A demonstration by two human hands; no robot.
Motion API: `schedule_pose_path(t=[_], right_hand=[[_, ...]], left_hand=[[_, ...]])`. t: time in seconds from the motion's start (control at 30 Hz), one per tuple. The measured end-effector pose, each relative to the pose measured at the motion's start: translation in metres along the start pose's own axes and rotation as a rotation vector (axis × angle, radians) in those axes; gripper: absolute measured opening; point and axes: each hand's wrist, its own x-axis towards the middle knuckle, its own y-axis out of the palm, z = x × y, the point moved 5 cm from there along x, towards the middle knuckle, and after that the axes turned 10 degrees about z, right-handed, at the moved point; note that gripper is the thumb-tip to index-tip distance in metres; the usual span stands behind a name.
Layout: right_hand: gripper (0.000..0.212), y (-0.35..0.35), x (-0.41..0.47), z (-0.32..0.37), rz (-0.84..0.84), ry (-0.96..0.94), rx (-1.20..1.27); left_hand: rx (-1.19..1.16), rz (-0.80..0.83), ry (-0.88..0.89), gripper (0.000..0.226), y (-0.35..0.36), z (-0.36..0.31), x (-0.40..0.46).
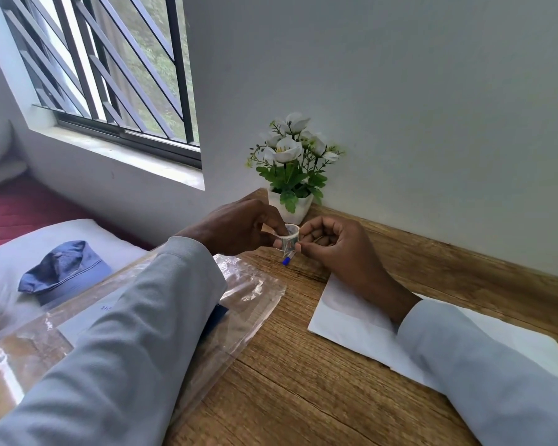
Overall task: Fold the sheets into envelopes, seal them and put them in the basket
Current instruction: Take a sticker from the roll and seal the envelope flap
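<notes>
A small roll of clear tape [289, 240] is held up over the wooden table [303, 397], just in front of the flower pot. My left hand [239, 228] grips the roll from the left with curled fingers. My right hand [332, 244] pinches the roll's right side, at the tape's end. A blue pen tip [286, 261] shows on the table just below the roll. A white folded sheet [348, 320] lies flat on the table under my right forearm. No basket is in view.
A clear plastic sleeve [245, 294] lies on the table's left part under my left forearm. A white pot of artificial flowers [292, 175] stands in the far corner against the wall. Left of the table is a bed with a pillow and a blue cap [62, 272].
</notes>
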Motion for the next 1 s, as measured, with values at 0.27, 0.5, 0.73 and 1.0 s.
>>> schedule_pose_path(t=[0.27, 0.5, 0.73, 1.0], right_hand=[[0.016, -0.0010, -0.0011, 0.0009, -0.019, -0.003, 0.039], [0.023, -0.0012, -0.0013, 0.0020, -0.046, -0.012, 0.000], [0.015, -0.0003, -0.0033, 0.0045, -0.024, -0.026, 0.012], [0.016, 0.0006, -0.0043, 0.0072, -0.004, -0.038, 0.073]], left_hand=[[-0.022, -0.007, -0.029, 0.024, 0.0003, 0.0002, -0.0002], [-0.006, -0.031, -0.034, 0.025, 0.0008, -0.0009, -0.0006], [0.018, -0.043, -0.024, 0.025, -0.0002, -0.0030, -0.0003], [0.089, -0.053, -0.065, 0.027, -0.0012, 0.0057, -0.0014]])
